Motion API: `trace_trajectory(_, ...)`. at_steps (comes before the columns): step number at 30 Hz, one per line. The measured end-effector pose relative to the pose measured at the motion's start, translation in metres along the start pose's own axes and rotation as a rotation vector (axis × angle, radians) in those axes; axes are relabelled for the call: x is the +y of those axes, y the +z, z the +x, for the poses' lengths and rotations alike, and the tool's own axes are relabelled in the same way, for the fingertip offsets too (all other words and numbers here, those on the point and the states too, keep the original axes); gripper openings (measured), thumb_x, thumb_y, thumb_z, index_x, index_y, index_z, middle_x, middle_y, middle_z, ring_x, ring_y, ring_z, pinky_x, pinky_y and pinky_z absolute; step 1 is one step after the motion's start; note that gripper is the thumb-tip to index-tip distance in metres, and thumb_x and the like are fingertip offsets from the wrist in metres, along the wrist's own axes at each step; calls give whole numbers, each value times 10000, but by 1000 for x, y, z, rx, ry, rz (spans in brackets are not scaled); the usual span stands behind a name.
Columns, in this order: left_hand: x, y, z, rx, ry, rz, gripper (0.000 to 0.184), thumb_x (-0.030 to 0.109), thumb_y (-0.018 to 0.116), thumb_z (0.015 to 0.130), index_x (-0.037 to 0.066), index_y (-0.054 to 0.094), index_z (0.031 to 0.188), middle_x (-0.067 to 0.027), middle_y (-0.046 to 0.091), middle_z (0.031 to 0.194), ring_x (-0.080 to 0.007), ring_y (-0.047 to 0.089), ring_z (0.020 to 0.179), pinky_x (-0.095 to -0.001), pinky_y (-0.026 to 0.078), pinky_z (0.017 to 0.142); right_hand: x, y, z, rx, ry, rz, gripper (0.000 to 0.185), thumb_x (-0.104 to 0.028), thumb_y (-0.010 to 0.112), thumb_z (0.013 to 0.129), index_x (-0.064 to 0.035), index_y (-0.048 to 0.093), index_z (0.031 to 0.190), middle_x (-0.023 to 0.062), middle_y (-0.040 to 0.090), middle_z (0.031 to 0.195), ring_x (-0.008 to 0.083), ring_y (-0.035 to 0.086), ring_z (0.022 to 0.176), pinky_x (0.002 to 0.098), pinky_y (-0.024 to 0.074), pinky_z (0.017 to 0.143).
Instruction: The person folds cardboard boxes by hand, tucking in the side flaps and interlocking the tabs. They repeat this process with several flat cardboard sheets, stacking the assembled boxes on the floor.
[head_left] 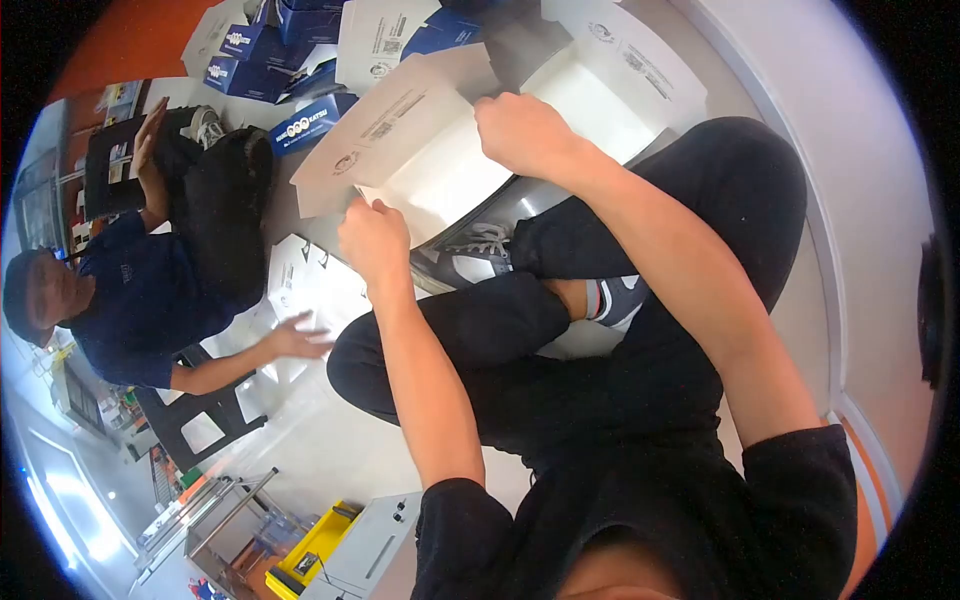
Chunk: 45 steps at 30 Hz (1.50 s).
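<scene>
A partly folded cardboard box (450, 185) is in front of my crossed legs, white inside, with wide flaps carrying small dark print. My left hand (375, 240) is closed on the box's near left corner. Further right, my right hand (525, 135) is closed around an upright edge toward the middle of the box. The fingertips of both hands are partly hidden by the cardboard. Another open white carton (620, 90) lies beyond my right hand, and I cannot tell whether it joins the box I hold.
Blue printed boxes (300, 125) are piled at the upper left. A co-worker (150, 290) sits on the floor to the left, hands apart. White cardboard sheets (300, 280) lie between us. A wall (870, 200) runs along the right. A yellow bin (315, 550) stands at the lower left.
</scene>
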<state>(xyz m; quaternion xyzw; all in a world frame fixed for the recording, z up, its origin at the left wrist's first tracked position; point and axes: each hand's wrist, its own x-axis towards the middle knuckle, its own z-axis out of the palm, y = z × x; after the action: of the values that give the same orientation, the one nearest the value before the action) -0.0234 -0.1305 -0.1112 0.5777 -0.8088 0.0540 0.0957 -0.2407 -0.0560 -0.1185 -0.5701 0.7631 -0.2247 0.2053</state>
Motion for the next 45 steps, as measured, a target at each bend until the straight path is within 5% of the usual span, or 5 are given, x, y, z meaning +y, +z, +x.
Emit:
trace_trajectory(25,-1,5,0,-366,-119,-35,271,123,473,902,-57,568,1080,-287,678,1011,-439,672,944,-506,530,834,30,-28,1,103,274,-89,298,-245,568,896,-13,711,1016,249,684,1047,389,677,976,466,536,849)
trace_trajectory(29,0,13,-6,-322,-174,-130,247,132,468,920,-61,525,1063,-286,678,976,-440,673,933,-515,523,847,47,11,-13,-261,283,-340,256,-191,570,879,-34,687,1044,199,675,1120,371,672,1019,460,541,868)
trace_trajectory(35,5,-5,-10,-256,-238,-210,290,191,489,945,-58,526,1090,-274,680,975,-447,672,916,-507,525,833,32,-24,-22,-19,334,-382,209,-111,579,839,-20,665,1006,204,693,1029,385,681,971,461,542,854)
trace_trajectory(41,-20,-14,-4,-20,-228,-232,374,341,550,953,25,587,1149,-220,666,1087,-395,659,999,-466,528,830,-38,-113,-86,349,-169,-29,179,-79,567,861,-29,595,1030,173,663,920,384,639,845,477,499,735)
trace_trajectory(45,-33,-67,1,-179,-318,-1138,566,512,555,938,35,577,1243,-152,626,1216,-304,643,999,-423,505,837,-71,-104,-107,336,-662,-133,180,-84,595,800,-89,610,979,81,635,898,269,637,829,397,507,684)
